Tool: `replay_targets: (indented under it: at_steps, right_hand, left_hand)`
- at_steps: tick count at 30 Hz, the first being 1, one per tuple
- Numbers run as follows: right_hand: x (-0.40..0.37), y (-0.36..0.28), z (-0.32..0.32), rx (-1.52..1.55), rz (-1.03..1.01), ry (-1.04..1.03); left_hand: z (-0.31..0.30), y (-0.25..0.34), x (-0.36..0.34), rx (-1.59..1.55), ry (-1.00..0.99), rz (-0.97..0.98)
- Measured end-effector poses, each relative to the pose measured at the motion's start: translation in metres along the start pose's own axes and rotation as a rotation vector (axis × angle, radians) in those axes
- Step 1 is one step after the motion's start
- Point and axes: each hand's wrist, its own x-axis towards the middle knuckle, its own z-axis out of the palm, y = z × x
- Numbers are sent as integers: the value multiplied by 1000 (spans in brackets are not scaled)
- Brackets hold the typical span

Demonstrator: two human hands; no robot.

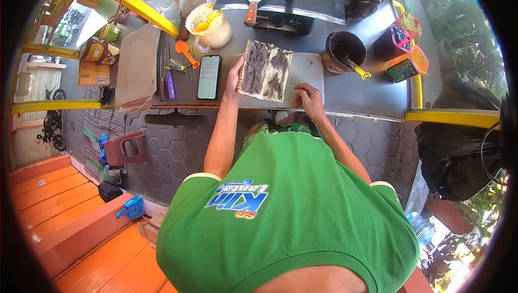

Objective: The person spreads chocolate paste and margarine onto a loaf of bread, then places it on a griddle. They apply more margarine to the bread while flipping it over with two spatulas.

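My left hand (pixel 233 79) grips the left edge of a slab of bread (pixel 279 79), tilted up over a pale cutting board (pixel 308 70). Dark brown, chocolate-looking spread lies in two uneven bands on the bread's face, with the pale crumb showing between them. My right hand (pixel 308 98) rests at the board's lower right edge, apart from the bread. Its fingers are loosely bent and apart, and nothing shows in them. To the right stands a dark-smeared tub (pixel 345 50) with a yellow-handled utensil (pixel 360 70) in it.
Two scrapers (pixel 252 12) lie on a dark griddle (pixel 313 7) above a stove (pixel 278 22). A tub of pale spread (pixel 211 28), a phone (pixel 209 77), an orange spatula (pixel 187 54) and knives (pixel 162 74) are on the left. Colourful containers (pixel 393 42) stand right, by a yellow frame post.
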Motion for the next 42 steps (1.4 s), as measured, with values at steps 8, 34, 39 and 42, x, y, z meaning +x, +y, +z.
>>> replay_targets:
  at_steps: [8, 34, 39, 42]
  right_hand:
    - [-37, -88, -34, -507, -544, 445]
    - [-20, -166, -163, -924, -117, 502]
    - [-41, -148, -162, -189, -103, 421]
    - [-57, -140, -143, 28, -110, 264]
  left_hand:
    - [16, 1, -10, 142, 82, 14]
    - [16, -3, -17, 295, 125, -33]
    - [20, -3, -8, 294, 161, 30]
    - [11, -1, -6, 268, 162, 22]
